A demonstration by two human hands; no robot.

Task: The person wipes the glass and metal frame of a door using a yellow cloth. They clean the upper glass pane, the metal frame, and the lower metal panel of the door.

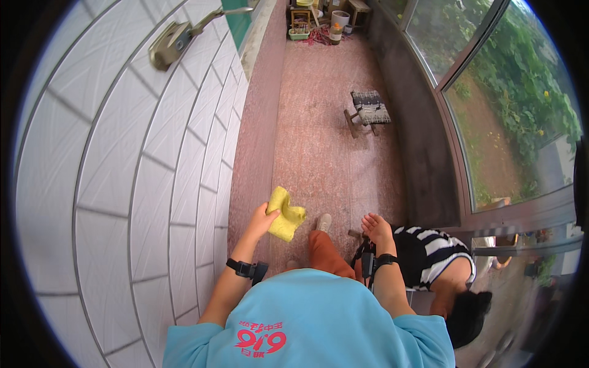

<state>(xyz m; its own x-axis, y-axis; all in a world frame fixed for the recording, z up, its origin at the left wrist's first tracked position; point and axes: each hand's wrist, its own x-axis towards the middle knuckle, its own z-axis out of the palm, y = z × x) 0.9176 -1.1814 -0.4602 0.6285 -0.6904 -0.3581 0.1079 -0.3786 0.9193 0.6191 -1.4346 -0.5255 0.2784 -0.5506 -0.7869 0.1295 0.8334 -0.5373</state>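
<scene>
A folded yellow cloth hangs from my left hand, pinched between thumb and fingers near the foot of the left wall. My right hand is held out at the right with its fingers apart and nothing in it. Each of my wrists carries a black strap with a small device. Between the hands, one of my shoes shows on the speckled reddish floor. Just beyond my right forearm is another person in a black-and-white striped top, bent low.
Ahead on the right stands a small folding stool with a patterned seat. White tiles and a metal fixture line the left wall; a dark low wall and windows run along the right. A bottle and a wooden stool stand at the far end.
</scene>
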